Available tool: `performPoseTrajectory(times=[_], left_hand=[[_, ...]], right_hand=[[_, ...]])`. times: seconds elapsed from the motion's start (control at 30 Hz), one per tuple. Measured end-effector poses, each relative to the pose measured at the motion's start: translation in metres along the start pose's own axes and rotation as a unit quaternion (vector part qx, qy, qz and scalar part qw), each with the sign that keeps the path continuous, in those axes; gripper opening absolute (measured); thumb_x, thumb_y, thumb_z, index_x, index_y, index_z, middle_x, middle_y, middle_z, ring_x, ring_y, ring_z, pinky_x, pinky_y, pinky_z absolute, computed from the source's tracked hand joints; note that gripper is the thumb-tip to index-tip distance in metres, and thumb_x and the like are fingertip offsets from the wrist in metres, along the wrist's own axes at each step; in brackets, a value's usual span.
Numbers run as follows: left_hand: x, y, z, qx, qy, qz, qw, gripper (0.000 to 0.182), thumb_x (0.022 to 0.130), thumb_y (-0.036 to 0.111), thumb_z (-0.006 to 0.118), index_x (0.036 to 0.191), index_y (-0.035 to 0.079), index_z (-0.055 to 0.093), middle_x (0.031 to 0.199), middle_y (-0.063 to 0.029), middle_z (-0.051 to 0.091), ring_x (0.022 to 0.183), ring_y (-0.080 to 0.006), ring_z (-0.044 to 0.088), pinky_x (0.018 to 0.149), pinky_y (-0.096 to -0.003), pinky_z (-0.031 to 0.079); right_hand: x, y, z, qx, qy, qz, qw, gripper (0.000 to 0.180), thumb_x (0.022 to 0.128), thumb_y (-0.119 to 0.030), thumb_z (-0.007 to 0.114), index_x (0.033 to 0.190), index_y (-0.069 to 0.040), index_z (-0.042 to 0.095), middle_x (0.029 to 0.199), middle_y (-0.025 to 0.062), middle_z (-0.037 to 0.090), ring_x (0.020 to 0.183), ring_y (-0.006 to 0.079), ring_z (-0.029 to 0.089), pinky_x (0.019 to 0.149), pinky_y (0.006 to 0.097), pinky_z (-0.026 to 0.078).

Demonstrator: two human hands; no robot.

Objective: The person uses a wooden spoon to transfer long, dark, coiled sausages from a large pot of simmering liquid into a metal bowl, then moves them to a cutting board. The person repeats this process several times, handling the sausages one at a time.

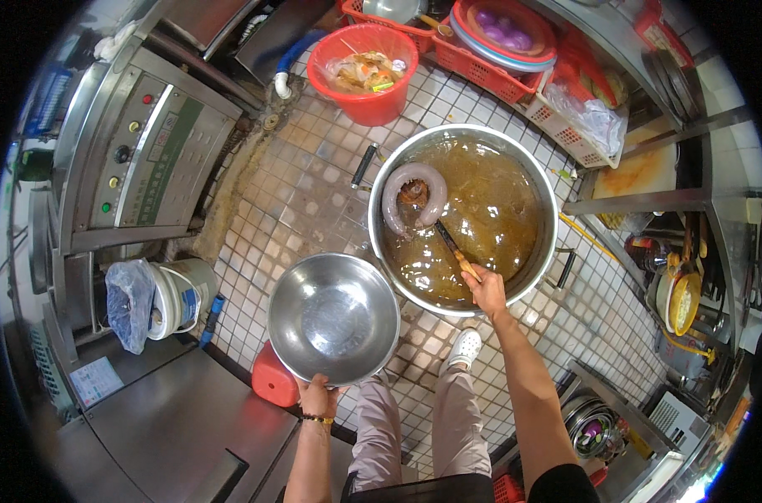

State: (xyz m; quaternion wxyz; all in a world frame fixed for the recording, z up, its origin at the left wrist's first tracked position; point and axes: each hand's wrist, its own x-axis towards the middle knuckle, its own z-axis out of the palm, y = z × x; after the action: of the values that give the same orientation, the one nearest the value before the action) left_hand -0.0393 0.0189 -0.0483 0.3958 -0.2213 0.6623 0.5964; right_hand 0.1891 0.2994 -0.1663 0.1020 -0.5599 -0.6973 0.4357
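Observation:
My left hand [318,393] grips the near rim of a steel mixing bowl [331,317], which looks bare inside. In my right hand [486,290] is the wooden handle of a ladle or skimmer [458,251]. It reaches over a large metal stockpot [552,251] of brownish, glossy broth [494,207]. At the far end of the handle lies a thick, grey-pink curved sausage or intestine [436,179], bent like a horseshoe. A brown lump [414,193] shows inside its curve. Whatever part of the tool sits under the sausage is hidden.
A red waste bucket [365,110] with a liner stands beyond the pot, beside red baskets [481,78]. At left are a steel machine with buttons [148,151] and a white bucket [183,292]. A red plastic stool [273,377] is partly under the bowl. Steel shelving [645,204] lines the right.

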Motion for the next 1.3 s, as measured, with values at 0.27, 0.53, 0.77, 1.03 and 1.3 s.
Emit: performPoseTrajectory(times=[0.27,0.53,0.77,1.03,1.3], left_hand=[[-0.001,0.008,0.017,0.044,-0.006,0.032,0.998,0.065,0.073,-0.007,0.036,0.13,0.02,0.023,0.111,-0.0128,0.048,0.086,-0.0295,0.059,0.056,-0.0417,0.058],[0.026,0.011,0.063,0.131,-0.037,0.161,0.977,0.087,0.066,-0.017,0.033,0.141,0.017,0.003,0.136,-0.0135,0.028,0.12,-0.0264,0.036,0.091,-0.0346,0.04],[0.04,-0.016,0.172,0.158,-0.113,0.226,0.955,0.087,0.065,-0.017,0.037,0.141,0.015,0.007,0.139,-0.0151,0.024,0.126,-0.0273,0.028,0.1,-0.032,0.029],[0.011,-0.039,0.204,-0.023,-0.162,-0.019,0.986,0.063,0.077,-0.008,0.037,0.132,0.018,0.02,0.115,-0.0167,0.045,0.087,-0.0342,0.058,0.061,-0.0456,0.058],[0.018,-0.037,0.178,-0.155,-0.109,-0.032,0.981,0.054,0.072,-0.009,0.038,0.121,0.012,0.028,0.104,-0.0155,0.048,0.077,-0.0299,0.059,0.056,-0.0419,0.059]], right_hand=[[-0.016,-0.005,-0.005,0.212,-0.055,0.122,0.968,0.026,0.082,-0.017,0.062,0.1,0.002,0.062,0.052,0.0001,0.048,0.039,0.0063,0.042,0.034,0.023,0.035],[-0.051,-0.027,-0.073,0.212,-0.031,0.101,0.971,0.025,0.082,-0.012,0.062,0.103,0.002,0.061,0.056,-0.0004,0.051,0.041,0.0046,0.041,0.035,0.0217,0.033],[-0.089,-0.083,-0.168,0.104,-0.079,0.107,0.986,0.023,0.083,-0.012,0.06,0.102,0.002,0.062,0.053,-0.0015,0.049,0.04,0.0046,0.041,0.036,0.0218,0.034],[-0.061,-0.177,-0.195,-0.101,-0.236,0.06,0.965,0.024,0.086,-0.016,0.053,0.098,0.005,0.059,0.052,0.01,0.052,0.042,0.0173,0.054,0.049,0.0313,0.046],[-0.026,-0.257,-0.252,-0.217,-0.39,0.162,0.88,0.03,0.085,-0.023,0.055,0.085,0.007,0.058,0.058,0.0096,0.055,0.044,0.0149,0.056,0.043,0.029,0.043]])
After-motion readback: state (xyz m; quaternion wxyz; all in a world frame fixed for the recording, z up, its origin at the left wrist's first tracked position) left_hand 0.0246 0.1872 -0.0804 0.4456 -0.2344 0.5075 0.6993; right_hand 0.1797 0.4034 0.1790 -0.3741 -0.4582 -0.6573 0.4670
